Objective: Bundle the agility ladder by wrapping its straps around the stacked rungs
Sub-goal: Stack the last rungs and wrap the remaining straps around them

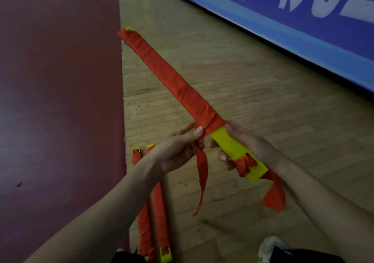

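Note:
I hold a stack of yellow ladder rungs (232, 147) above the floor, slanting away to the upper left. Red strap wrapping (172, 76) covers most of its length, and only the near end shows bare yellow. My left hand (180, 149) pinches the strap at the edge of the wrapping, thumb on top. A loose strap tail (202, 179) hangs down from that hand. My right hand (249, 143) grips the bare yellow end from the right side. A second red strap end (275, 196) dangles below the stack's near tip.
Two other wrapped bundles (155, 208) lie side by side on the wooden floor (242, 84) beneath my left forearm. A dark red floor area (60, 100) lies to the left. A blue banner (283, 15) runs along the right. A white shoe (271, 246) shows at the bottom.

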Available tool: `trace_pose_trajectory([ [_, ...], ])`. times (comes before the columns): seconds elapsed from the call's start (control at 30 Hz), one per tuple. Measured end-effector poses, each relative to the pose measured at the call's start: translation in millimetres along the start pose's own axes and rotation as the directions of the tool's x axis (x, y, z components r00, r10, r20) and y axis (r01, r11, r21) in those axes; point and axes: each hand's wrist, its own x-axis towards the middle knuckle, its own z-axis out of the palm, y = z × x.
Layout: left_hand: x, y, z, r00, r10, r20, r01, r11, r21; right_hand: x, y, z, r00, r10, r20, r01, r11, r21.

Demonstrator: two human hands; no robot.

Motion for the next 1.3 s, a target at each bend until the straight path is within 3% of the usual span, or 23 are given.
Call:
trace_pose_trajectory([
  [0.07,1,2,-2,0.997,0.053,0.061,-0.052,0.999,-0.008,-1,-4,1,0.998,0.059,-0.027,-0.06,0.997,-0.046],
  [0.17,-1,4,0,0.997,0.071,0.022,-0.071,0.997,0.003,2,-1,0,0.988,0.151,-0.04,-0.155,0.98,-0.122],
  [0.23,0,4,-3,0.996,0.072,-0.055,-0.071,0.997,0.02,7,8,-1,0.986,0.117,-0.122,-0.145,0.958,-0.249],
  [0.27,0,3,-4,0.992,0.077,-0.096,-0.074,0.997,0.028,10,13,-2,0.979,0.032,-0.203,-0.105,0.928,-0.357],
  [0.33,2,4,-6,0.984,0.081,-0.158,-0.073,0.996,0.051,14,23,-5,0.908,-0.216,-0.359,-0.06,0.782,-0.621],
  [0.4,2,4,-6,0.977,0.084,-0.194,-0.07,0.994,0.079,18,30,-8,0.839,-0.399,-0.369,-0.06,0.607,-0.792],
  [0.53,4,2,-2,0.967,0.085,-0.241,-0.059,0.992,0.111,17,33,2,0.852,-0.411,-0.324,-0.197,0.321,-0.926],
  [0.63,5,1,0,0.96,0.086,-0.265,-0.061,0.993,0.099,14,35,10,0.881,-0.305,-0.36,-0.239,0.369,-0.898],
  [0.7,4,3,2,0.961,0.099,-0.258,-0.067,0.989,0.13,13,35,12,0.898,-0.279,-0.341,-0.238,0.344,-0.908],
  [0.8,3,5,6,0.969,0.12,-0.216,-0.077,0.978,0.196,14,32,8,0.883,-0.315,-0.347,-0.185,0.444,-0.876],
  [0.9,2,10,7,0.976,0.112,-0.187,-0.073,0.976,0.203,15,25,5,0.855,-0.386,-0.347,-0.141,0.47,-0.871],
  [1.1,-2,16,8,0.968,-0.03,-0.249,0.082,0.976,0.204,13,18,-4,0.819,-0.425,-0.387,-0.119,0.533,-0.838],
  [1.2,-3,14,10,0.964,-0.079,-0.254,0.128,0.974,0.185,15,18,-6,0.867,-0.336,-0.368,-0.056,0.667,-0.743],
  [1.3,-4,12,12,0.967,-0.102,-0.232,0.131,0.985,0.11,12,14,-7,0.951,-0.152,-0.271,-0.02,0.84,-0.542],
])
